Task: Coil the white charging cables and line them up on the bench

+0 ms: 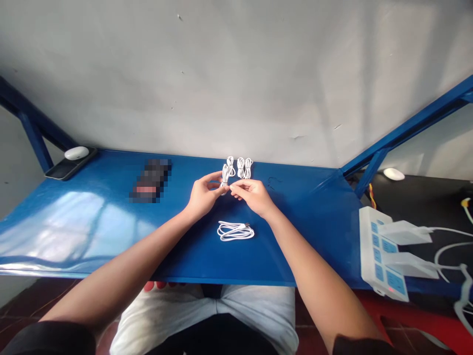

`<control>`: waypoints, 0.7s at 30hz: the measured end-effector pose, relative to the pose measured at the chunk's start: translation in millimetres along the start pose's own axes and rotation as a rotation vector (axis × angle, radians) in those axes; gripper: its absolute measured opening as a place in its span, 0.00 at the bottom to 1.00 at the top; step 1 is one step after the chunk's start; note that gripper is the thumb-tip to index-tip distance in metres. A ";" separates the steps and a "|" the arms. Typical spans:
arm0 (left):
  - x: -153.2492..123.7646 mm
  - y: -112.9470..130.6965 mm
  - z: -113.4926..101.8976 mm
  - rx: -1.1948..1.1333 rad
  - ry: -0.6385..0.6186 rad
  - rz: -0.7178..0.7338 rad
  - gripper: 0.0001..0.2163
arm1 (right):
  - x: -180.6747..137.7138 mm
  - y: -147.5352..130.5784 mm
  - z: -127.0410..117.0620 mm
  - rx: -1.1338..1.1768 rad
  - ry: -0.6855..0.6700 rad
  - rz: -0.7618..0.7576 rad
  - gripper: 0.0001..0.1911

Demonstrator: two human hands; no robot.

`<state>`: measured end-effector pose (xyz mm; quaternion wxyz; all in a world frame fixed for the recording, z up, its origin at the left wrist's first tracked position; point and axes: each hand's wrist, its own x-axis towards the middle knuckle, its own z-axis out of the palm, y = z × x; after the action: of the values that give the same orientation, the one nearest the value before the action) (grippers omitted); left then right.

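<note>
a: what's the left hand (205, 195) doing?
b: it has a narrow grip, thumb and fingers closed on a bundled white cable (225, 173), which it holds roughly upright over the blue table (303, 217).
a: and the right hand (254, 194)?
b: just beside it, thumb and forefinger brought together in a pinch near the left thumb. whether something thin is caught between those tips, i cannot tell; it's too small.
a: any more cables about?
b: yes. two tied bundles (244, 168) lie side by side near the wall (236, 88), and a third bundle (230, 161) sits left of them, partly behind the held one. i can't tell whether those two touch.
a: what's nearer the person?
b: a loosely looped white cable (235, 231), lying flat below the hands, between the two forearms, with its connector at the right end.
a: and further out?
b: thin dark strands (272, 179) on the table, right of the bundles. a blurred-out dark item (152, 178) lies well to the left, and a white power strip (373, 246) with plugs in it stands at the far right.
</note>
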<state>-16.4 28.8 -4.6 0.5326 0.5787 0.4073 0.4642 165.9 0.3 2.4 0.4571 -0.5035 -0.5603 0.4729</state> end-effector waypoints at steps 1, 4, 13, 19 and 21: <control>-0.3 -1.5 0.4 0.019 -0.003 0.025 0.21 | 0.4 0.9 0.3 0.020 -0.003 0.018 0.15; -1.2 -5.1 0.7 0.041 -0.019 0.050 0.17 | 1.4 2.6 0.1 0.066 0.014 0.076 0.15; -6.4 3.1 -1.3 -0.419 -0.263 -0.314 0.18 | 1.5 2.6 -3.4 0.045 -0.006 -0.024 0.11; -4.9 7.4 -6.9 -0.498 -0.341 -0.423 0.16 | -2.4 -4.1 -11.2 -0.108 -0.057 -0.099 0.09; -4.8 8.9 -8.4 -0.483 -0.364 -0.406 0.15 | -3.2 -7.4 -12.7 -0.109 -0.099 -0.057 0.10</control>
<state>-25.9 25.3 3.9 0.7990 0.4169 0.2910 0.3211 177.8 -2.4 11.3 0.4140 -0.4872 -0.6214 0.4529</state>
